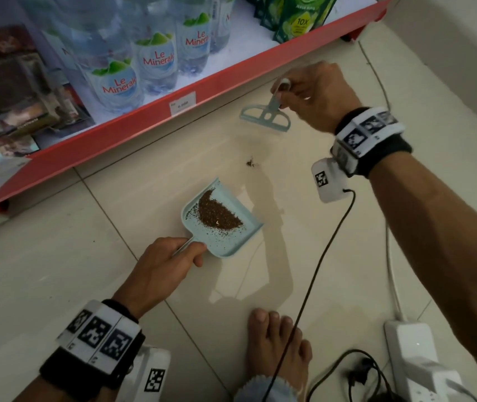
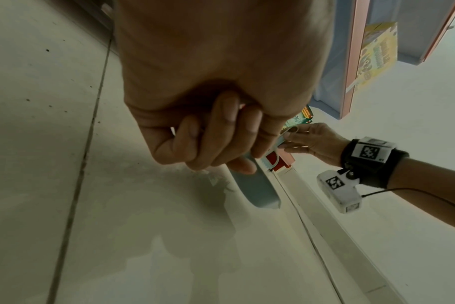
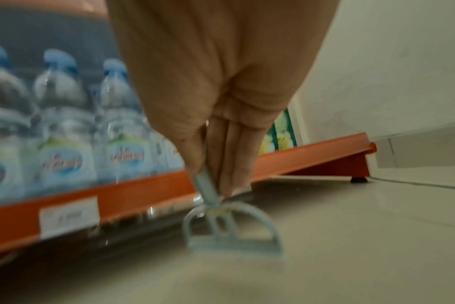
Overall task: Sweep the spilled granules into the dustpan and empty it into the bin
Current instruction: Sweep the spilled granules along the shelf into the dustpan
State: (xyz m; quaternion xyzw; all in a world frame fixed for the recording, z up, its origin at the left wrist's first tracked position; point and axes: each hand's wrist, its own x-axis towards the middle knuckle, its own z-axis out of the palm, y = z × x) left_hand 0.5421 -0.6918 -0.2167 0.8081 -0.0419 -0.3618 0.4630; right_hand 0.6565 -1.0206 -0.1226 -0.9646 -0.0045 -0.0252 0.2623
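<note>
A pale blue dustpan (image 1: 231, 242) lies on the tiled floor with a heap of brown granules (image 1: 218, 213) inside it. My left hand (image 1: 170, 262) grips its handle (image 2: 255, 189) from the near side. A small clump of spilled granules (image 1: 250, 163) lies on the floor beyond the pan's mouth. Farther off, near the shelf, my right hand (image 1: 312, 94) holds the thin handle of a pale blue hand brush (image 1: 266, 117), whose half-round head (image 3: 234, 232) stands on the floor. No bin is in view.
A red shelf edge (image 1: 144, 123) with water bottles (image 1: 156, 59) runs across the back left. A black cable (image 1: 318, 265) crosses the floor by my bare foot (image 1: 278, 346). A white power strip (image 1: 417, 361) lies at the right.
</note>
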